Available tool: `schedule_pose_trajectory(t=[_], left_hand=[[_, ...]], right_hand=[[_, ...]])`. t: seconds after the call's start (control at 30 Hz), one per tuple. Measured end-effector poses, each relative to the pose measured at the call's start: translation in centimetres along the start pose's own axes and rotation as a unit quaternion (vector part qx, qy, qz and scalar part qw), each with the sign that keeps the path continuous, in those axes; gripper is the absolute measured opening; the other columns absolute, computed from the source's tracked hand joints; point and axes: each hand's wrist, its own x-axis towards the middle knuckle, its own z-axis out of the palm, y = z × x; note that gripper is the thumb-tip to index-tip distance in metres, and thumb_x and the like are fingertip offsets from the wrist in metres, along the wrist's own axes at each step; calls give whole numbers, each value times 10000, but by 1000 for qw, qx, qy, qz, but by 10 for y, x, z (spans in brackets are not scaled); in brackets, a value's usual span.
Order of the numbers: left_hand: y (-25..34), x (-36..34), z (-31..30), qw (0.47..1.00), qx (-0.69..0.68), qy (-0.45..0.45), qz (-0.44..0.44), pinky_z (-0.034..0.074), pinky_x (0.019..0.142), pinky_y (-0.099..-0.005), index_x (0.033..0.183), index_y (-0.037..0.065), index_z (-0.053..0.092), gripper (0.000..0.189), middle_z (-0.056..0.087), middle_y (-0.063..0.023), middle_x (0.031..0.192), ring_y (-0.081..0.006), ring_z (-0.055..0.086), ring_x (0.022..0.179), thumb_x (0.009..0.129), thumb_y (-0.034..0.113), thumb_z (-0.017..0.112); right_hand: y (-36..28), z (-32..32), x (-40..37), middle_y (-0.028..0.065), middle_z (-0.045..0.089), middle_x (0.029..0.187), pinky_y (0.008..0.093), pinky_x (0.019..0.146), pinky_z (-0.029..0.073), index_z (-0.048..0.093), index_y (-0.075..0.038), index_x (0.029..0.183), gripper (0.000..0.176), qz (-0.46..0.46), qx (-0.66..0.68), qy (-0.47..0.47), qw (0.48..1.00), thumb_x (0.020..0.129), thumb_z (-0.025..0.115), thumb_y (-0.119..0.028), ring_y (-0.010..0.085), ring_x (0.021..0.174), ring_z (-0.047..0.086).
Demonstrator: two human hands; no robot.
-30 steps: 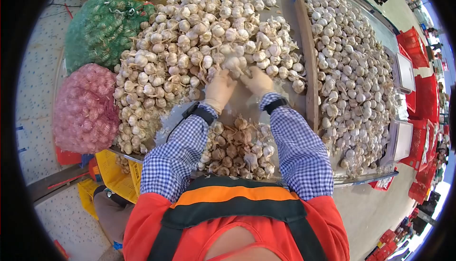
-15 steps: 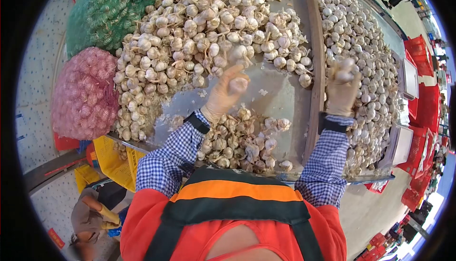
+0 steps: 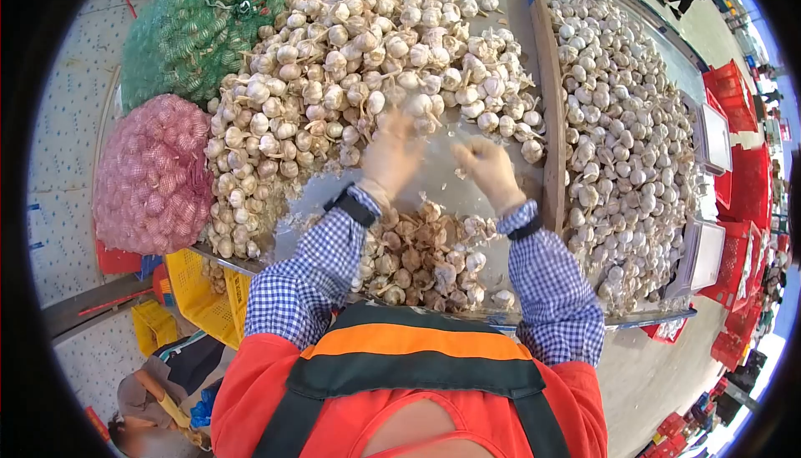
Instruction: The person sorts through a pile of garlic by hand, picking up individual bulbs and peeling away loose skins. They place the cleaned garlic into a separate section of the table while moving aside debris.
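My left hand (image 3: 392, 160), in a pale glove, reaches to the near edge of a big heap of garlic bulbs (image 3: 334, 62). Its fingers are smeared by motion, so any bulb in them does not show. To its right, my right hand (image 3: 488, 173), gloved too, hovers over the bare metal tabletop (image 3: 513, 145) with fingers curled in. What they hold, if anything, is hidden. Close to my body, below both hands, lies a smaller pile of browner garlic bulbs (image 3: 417, 254).
A wooden divider (image 3: 551, 116) separates the heap from more garlic bulbs (image 3: 622, 124) at right. A green net sack (image 3: 188, 37) and a pink net sack (image 3: 153, 174) stand left, above a yellow crate (image 3: 198, 291). Red crates (image 3: 743, 183) line the right; another person (image 3: 150, 395) is lower left.
My right hand has come left across the divider, from the right-hand garlic to the middle. My left hand, earlier with a garlic bulb at its fingers, has shifted slightly and its fingers are blurred.
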Motion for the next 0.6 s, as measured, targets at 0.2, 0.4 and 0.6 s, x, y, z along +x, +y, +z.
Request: schedule_pose_trajectory(t=[0.2, 0.4, 0.6], left_hand=[[-42, 40, 13, 961, 251, -110, -41, 517, 747, -396, 1156, 74, 551, 444, 636, -122, 972, -294, 636, 844, 795, 279, 709], [-61, 4, 9, 956, -85, -185, -210, 511, 737, -361, 1222, 19, 466, 551, 639, -119, 919, -265, 633, 833, 815, 350, 633], [-77, -27, 10, 700, -655, -141, -248, 498, 534, -286, 1388, 9, 387, 490, 647, -104, 922, -159, 602, 708, 974, 266, 431]], right_hand=[[-53, 48, 103, 145, 689, 832, 393, 697, 521, 664, -43, 975, 435, -106, -336, 79, 933, 877, 540, -448, 295, 768, 673], [-23, 68, 82, 170, 667, 1055, 410, 836, 504, 577, -121, 1222, 458, -86, -320, -29, 943, 833, 628, -356, 308, 983, 646], [27, 39, -1, 90, 612, 1132, 289, 828, 491, 481, -121, 1311, 536, -87, 121, -107, 983, 813, 678, -127, 154, 982, 597]])
